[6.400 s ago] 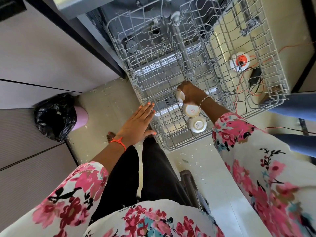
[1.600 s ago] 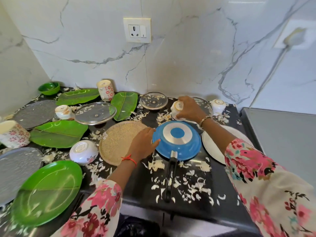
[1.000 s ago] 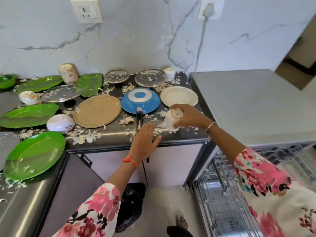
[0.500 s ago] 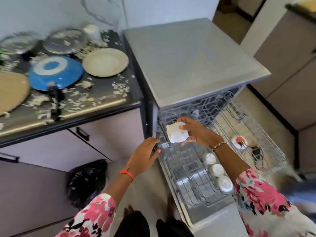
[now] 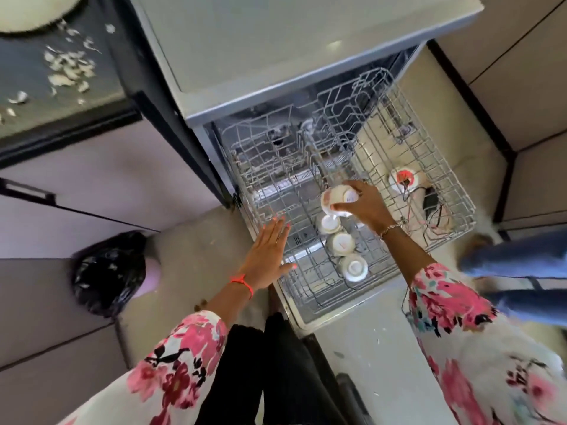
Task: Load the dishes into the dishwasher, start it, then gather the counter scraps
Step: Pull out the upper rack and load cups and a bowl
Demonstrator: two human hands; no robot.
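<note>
Cup (image 5: 339, 199), tilted, gripped in the right hand (image 5: 365, 207) above the pulled-out dishwasher rack (image 5: 310, 289), just beyond three inverted cups (image 5: 340, 243); left hand (image 5: 270, 256) spread, fingers straight, at the rack's edge.

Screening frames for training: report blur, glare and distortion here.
Head view: soft motion blur throughout, worst on the counter scraps and floral sleeves; the cup in the right hand is smeared; a faint glare spot on the dishwasher top; wide-angle lens splays the cabinets.
</note>
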